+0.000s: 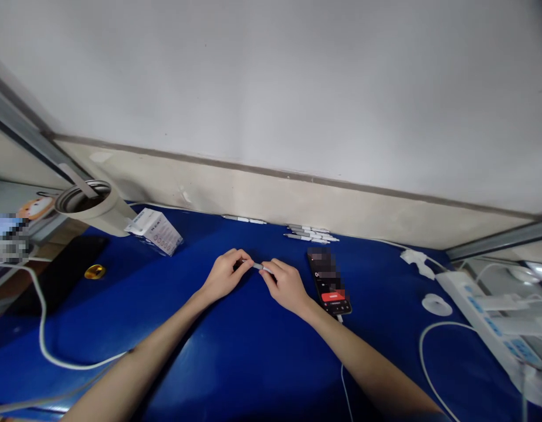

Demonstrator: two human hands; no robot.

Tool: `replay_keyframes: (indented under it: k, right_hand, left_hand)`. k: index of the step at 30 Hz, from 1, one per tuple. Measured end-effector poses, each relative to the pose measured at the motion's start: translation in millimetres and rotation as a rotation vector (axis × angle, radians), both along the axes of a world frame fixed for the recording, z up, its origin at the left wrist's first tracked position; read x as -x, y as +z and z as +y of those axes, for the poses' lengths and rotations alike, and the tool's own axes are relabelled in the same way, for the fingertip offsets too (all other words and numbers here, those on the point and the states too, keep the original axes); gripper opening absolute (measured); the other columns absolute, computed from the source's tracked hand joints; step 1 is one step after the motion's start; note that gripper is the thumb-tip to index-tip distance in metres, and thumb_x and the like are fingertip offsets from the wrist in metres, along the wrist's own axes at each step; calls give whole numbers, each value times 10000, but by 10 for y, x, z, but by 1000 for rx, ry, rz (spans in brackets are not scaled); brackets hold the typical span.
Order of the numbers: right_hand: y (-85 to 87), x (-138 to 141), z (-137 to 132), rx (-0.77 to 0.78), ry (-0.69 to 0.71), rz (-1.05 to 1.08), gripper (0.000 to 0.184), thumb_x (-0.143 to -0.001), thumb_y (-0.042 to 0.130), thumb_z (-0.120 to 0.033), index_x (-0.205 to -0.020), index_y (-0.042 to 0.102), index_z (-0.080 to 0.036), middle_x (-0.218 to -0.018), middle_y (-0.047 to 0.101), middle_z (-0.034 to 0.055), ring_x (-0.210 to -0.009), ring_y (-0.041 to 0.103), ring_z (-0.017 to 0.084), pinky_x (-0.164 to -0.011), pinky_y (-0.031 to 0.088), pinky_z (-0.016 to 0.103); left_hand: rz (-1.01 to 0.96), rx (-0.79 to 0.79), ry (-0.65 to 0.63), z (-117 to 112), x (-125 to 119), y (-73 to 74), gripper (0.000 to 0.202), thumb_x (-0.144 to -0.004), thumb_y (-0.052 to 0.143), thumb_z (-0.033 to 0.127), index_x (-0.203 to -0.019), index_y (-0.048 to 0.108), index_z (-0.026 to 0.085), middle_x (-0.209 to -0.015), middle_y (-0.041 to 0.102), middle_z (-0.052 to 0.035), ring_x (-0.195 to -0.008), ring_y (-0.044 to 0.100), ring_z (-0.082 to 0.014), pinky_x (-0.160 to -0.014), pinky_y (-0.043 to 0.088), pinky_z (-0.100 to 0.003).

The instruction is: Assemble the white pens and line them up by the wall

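Bare forearms [363, 363], left hand [224, 275] and right hand [286, 287], each grip closed on one slim pen [258, 267]

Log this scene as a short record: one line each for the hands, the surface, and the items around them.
Left hand: holds one end of a slim grey-and-white pen
Right hand: pinches the same pen from the other side
Surface: blue tabletop
Nearest items: smartphone with lit screen, right of the right hand; cluster of similar pens, farther ahead
Farther items: printed white box, cream tumbler, white power strip
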State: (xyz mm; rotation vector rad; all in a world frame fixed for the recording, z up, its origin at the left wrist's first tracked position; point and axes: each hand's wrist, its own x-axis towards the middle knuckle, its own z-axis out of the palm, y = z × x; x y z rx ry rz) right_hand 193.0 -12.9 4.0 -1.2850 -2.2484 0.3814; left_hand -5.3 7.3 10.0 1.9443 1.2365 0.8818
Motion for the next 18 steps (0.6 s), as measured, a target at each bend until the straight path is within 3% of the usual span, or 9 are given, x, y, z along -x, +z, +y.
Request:
replay_keyframes:
  k: [6, 10, 18]
  right_hand:
    - [-14, 2, -17, 14, 0, -20, 248, -967, 419, -267, -1021, 643, -175, -832, 623, 48, -744, 573, 151, -672, 415, 255]
    - [-10, 5, -15, 20, -11, -18, 260, -974, 409, -277, -1014, 645, -175, -830, 624, 49, -741, 573, 148, -673, 411, 249]
    - [-40, 9, 2, 56, -26, 20, 271, -972, 421, -317, -936, 659, -193, -804, 622, 46, -724, 569, 151, -660, 379, 247]
  left_hand:
    - [7, -29, -42, -9, 16, 23, 193, -931, 504, 331, -914, 634, 190, -871, 649, -32, -800, 579, -153, -698, 442, -261]
    - [21, -53, 15, -13, 3, -10, 214, -934, 503, 357, -952, 635, 191, -843, 638, -32, -785, 565, -159, -690, 439, -274]
    - [41, -127, -27, 4, 14, -57, 228, -929, 526, 346, -822, 642, 182, -771, 652, -20, -756, 528, -167, -702, 409, -291]
